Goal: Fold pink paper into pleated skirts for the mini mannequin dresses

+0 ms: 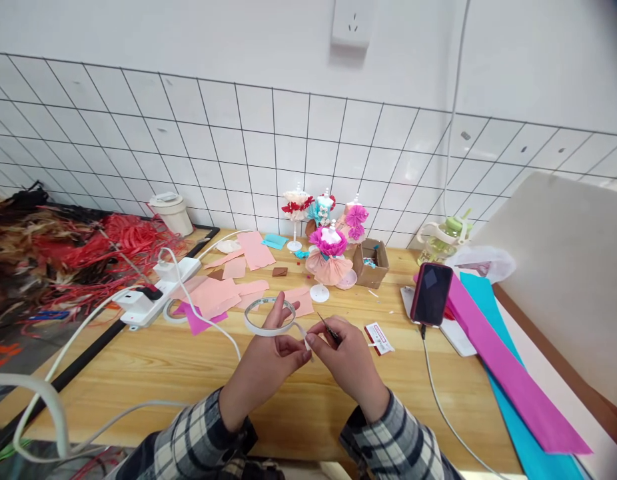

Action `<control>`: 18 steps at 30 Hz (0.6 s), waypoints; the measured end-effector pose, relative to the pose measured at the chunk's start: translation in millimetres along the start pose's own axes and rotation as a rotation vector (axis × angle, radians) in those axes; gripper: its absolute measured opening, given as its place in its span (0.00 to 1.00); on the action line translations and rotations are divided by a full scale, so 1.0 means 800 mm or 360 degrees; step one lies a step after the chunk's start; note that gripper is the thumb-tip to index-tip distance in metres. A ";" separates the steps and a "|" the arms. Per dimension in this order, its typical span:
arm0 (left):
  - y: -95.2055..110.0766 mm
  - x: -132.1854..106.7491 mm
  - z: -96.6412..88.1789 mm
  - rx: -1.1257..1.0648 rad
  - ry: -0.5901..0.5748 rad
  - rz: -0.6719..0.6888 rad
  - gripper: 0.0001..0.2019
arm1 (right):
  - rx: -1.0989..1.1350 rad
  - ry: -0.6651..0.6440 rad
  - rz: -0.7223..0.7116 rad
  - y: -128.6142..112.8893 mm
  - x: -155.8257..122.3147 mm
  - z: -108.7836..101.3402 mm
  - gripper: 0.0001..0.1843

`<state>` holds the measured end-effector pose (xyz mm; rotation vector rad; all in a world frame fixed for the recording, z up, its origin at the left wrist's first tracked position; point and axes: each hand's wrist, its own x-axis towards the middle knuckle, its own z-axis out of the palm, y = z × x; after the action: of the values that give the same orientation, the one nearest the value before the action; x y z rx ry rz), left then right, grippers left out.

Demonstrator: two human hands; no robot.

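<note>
My left hand [263,370] holds a roll of white tape [258,329], its ring looped around the raised fingers. A strip of the tape runs from the roll toward my right hand [351,357], and the thumbs and fingertips of both hands pinch it near its end. Tucked in my right hand is a small dark tool [332,333] with a thin pointed tip; its kind is unclear. Beyond the hands stands a miniature dress form [329,263] in a magenta and peach paper dress, with several similar ones behind it, including one in cream and red [296,208].
Peach paper pieces [213,295] lie left of centre beside a power strip [158,297]. A small cardboard box [372,275] holds scraps. On the right are a phone [431,293] with its cable, a green-lidded jug [446,240] and a magenta paper strip [518,373].
</note>
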<state>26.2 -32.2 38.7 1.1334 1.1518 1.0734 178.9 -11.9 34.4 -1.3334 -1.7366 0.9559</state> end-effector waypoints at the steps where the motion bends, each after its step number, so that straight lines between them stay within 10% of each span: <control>1: 0.000 0.001 -0.003 -0.0007 -0.0010 -0.0011 0.52 | -0.0011 0.0032 -0.0044 0.001 0.002 -0.001 0.07; 18: -0.002 0.007 -0.012 -0.0027 0.0017 -0.0010 0.47 | -0.0014 -0.0180 -0.0123 0.005 -0.003 0.001 0.07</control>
<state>17.2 -26.2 36.3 1.1114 1.1521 1.0837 180.4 -13.7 30.4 -1.2287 -1.8656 0.9979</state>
